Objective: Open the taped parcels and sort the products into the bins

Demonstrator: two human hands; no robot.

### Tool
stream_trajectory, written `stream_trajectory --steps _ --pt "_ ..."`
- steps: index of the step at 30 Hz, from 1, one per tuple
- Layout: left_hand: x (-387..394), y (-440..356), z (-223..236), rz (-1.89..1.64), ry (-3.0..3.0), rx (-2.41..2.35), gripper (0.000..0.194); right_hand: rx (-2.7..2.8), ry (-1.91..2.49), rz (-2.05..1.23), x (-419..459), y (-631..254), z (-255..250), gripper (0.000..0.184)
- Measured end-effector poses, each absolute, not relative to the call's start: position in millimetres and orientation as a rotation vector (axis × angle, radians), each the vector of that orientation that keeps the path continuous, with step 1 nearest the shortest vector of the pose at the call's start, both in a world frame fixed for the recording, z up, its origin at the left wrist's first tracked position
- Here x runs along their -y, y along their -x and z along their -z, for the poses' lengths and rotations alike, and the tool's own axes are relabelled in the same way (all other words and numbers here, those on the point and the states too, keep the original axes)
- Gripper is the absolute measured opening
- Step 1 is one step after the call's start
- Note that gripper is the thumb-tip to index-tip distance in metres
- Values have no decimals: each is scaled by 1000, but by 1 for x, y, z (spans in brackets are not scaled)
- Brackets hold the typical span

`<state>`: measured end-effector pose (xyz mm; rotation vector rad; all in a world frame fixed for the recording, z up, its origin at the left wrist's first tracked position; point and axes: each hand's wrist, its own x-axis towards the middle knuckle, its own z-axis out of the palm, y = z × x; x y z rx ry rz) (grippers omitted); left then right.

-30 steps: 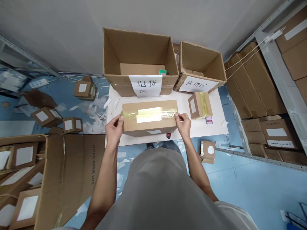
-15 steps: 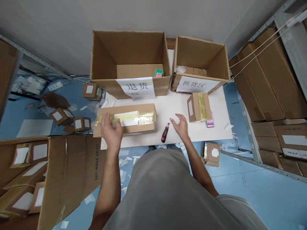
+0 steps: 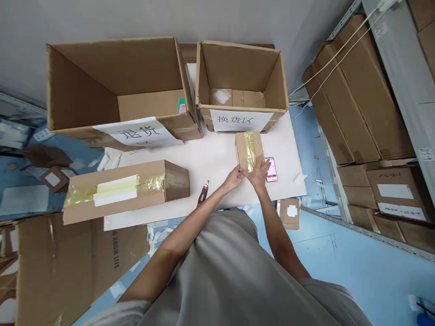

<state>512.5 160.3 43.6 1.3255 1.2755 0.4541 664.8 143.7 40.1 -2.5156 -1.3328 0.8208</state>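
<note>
A small taped cardboard box [image 3: 242,147] lies on the white table in front of me. My left hand [image 3: 234,178] is at its near left corner, fingers drawn together; whether they grip anything is hidden. Spread against the box's near end are the fingers of my right hand [image 3: 258,174], with its thumb close to the left fingertips. Just right of the box lies a phone [image 3: 271,170] with a lit pink screen. A red and black utility knife [image 3: 203,194] rests left of my left forearm. Further left, a long taped box [image 3: 115,190] with a white label overhangs the table's near edge.
Two open cartons with paper signs stand at the back: a large left carton [image 3: 142,106] holding a green item, and a smaller right carton [image 3: 242,77]. Shelved boxes [image 3: 387,190] line the right side. Another box [image 3: 288,213] sits on the floor beyond the table edge.
My left hand has left the long box and crossed to the small box. My right hand has moved onto the small box as well. The view has shifted right.
</note>
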Motion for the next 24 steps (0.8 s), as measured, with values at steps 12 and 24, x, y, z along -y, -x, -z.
stream_trajectory --steps 12,24 --pt "-157 -458 -39 -640 -1187 -1512 31 1488 2332 -890 -161 -585 -51 121" --pt "-111 -373 -74 -821 -1155 -1464 77 2009 1960 -758 -112 -506 -70 44"
